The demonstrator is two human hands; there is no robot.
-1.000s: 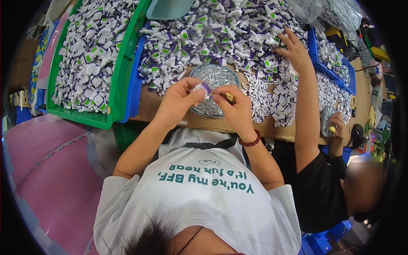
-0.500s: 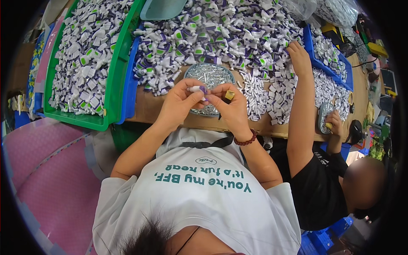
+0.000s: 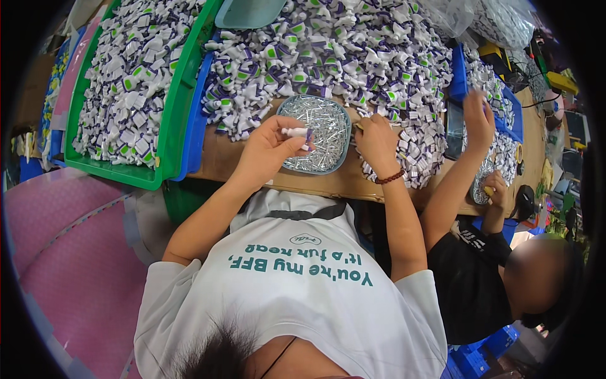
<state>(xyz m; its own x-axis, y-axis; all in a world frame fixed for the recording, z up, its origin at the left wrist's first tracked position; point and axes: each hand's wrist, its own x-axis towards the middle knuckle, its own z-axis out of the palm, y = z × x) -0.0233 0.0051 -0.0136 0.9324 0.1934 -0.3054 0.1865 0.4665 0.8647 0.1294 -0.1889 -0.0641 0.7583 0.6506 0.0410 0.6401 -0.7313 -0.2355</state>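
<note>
The left hand pinches a small white and purple plastic piece, fingers clamped on it, above the near edge of the desk. This looks like the assembly step; next it needs a pin. Beyond, the right hand, fingers curled together, reaches the tray of metal pins.

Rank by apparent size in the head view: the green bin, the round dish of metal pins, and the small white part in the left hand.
1. green bin, by far the largest.
2. round dish of metal pins.
3. small white part, held in the left hand fingers, over the dish's left edge.
</note>
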